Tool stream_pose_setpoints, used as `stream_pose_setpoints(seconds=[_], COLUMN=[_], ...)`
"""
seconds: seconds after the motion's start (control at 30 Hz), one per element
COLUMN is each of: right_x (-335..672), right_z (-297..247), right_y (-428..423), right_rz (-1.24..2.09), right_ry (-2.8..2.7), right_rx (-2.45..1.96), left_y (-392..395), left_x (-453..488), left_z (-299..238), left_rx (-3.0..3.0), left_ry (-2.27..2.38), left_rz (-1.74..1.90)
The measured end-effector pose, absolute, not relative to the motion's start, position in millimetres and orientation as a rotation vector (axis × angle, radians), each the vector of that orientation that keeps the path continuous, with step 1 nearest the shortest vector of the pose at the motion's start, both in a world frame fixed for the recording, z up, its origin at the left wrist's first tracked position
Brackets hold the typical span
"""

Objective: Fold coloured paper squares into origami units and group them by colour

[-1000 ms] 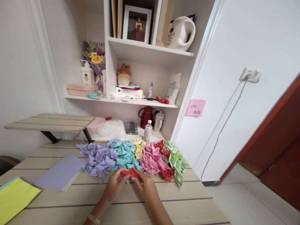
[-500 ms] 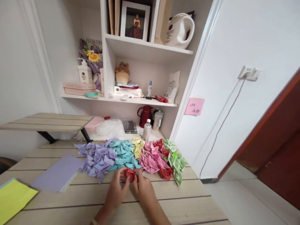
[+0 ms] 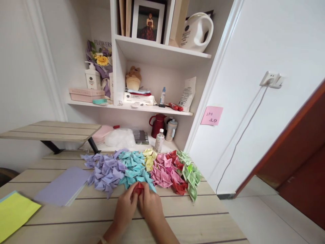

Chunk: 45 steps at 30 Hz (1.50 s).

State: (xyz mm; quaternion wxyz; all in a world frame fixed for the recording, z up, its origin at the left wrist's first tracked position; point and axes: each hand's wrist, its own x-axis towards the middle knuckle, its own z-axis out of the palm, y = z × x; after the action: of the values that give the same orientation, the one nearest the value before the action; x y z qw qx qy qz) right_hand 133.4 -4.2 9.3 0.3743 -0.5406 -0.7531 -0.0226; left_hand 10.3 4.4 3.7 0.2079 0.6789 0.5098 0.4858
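Between the fingertips of both hands is a small folded piece of red paper [image 3: 138, 188], partly covered by the fingers. My left hand [image 3: 127, 202] pinches its left side, and my right hand [image 3: 149, 200] pinches its right side; the two hands touch. Just beyond them lie folded paper boats grouped by colour: purple ones [image 3: 105, 173], blue ones [image 3: 133, 166], yellow ones [image 3: 149, 159], pink ones [image 3: 162, 171], red ones [image 3: 179, 188] and green ones [image 3: 192, 178].
A stack of purple paper sheets [image 3: 62, 186] and yellow paper [image 3: 17, 215] lie at the left of the wooden table [image 3: 193, 227]. A small raised stand [image 3: 53, 130] is at the back left. A bottle [image 3: 159, 140] stands behind the boats, before white shelves [image 3: 154, 109].
Both hands have drawn closer together around the red paper, which shows less between the fingers. The boats and sheets on the table have stayed put.
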Motion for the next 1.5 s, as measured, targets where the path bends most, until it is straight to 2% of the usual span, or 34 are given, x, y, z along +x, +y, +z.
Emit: stream_pose_setpoints(seconds=[0.1,0.27,0.33,0.6,0.73,0.97,1.17,1.3,1.5], right_x=[144,161,165,168,167,173,163,155,160], right_z=[15,21,20,18,20,26,14,7,10], right_y=[-3,4,6,6,5,5,6,7,8], right_rz=[0.216,0.900,1.048,1.011,1.070,0.983,1.083,1.104,1.041], right_ry=[-1.747,-1.389,-1.309,-1.383,-1.398,-1.493,-1.348,-1.263,-1.362], right_rx=[-1.267,-0.992,-0.944,-0.872,-0.861,-0.869,-0.909,-0.886,-0.973], left_y=[6,10,11,17,20,20,14,12,10], left_x=[8,-1,-4,-2,-5,-12,-6,1,5], left_z=[8,24,28,17,16,23,28,27,23], left_rx=[1.907,1.789,1.764,1.416,1.385,1.407,1.663,1.493,1.353], left_ry=[1.311,1.092,1.062,0.990,0.983,0.835,1.016,1.010,0.991], left_rz=[1.348,1.310,1.323,1.301,1.370,1.244,1.297,1.332,1.149])
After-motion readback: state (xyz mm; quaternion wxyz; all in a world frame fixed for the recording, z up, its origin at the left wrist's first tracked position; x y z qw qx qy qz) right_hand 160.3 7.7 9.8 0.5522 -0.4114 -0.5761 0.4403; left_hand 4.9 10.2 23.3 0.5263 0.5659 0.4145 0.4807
